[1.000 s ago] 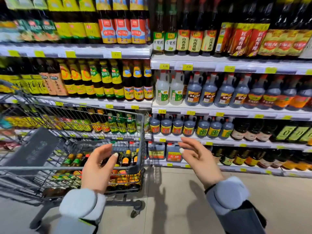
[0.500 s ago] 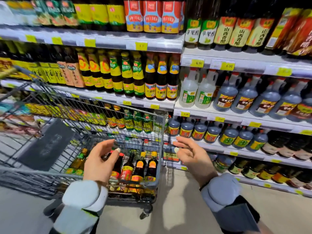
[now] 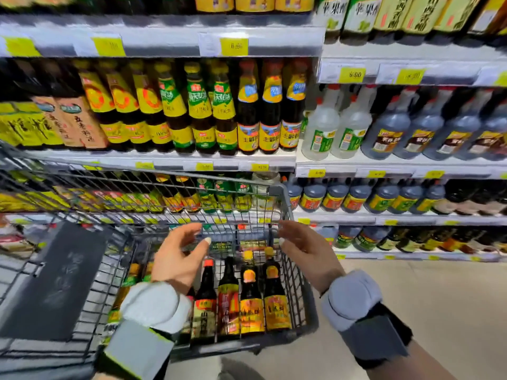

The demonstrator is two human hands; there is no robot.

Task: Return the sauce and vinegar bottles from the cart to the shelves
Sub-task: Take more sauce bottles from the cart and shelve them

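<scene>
A grey wire cart (image 3: 284, 204) stands in front of me with several dark sauce and vinegar bottles (image 3: 251, 300) upright at its near right end. My left hand (image 3: 178, 259) hovers open above the bottles, fingers spread, touching nothing. My right hand (image 3: 304, 248) is open at the cart's right rim, fingertips close to the wire; whether they touch it is unclear. Behind the cart, the shelves (image 3: 238, 160) are packed with rows of bottles, yellow and green labels on the left, clear and dark jugs on the right.
A dark flap (image 3: 55, 281) lies in the cart's left part, with more bottles (image 3: 129, 278) lying beside it. Yellow price tags line the shelf edges. Beige floor (image 3: 428, 297) shows to the right of the cart.
My view has moved closer to the cart and shelves. Both hands have come forward over the cart's right end, the right one from beside the cart to its rim. Neither holds anything.
</scene>
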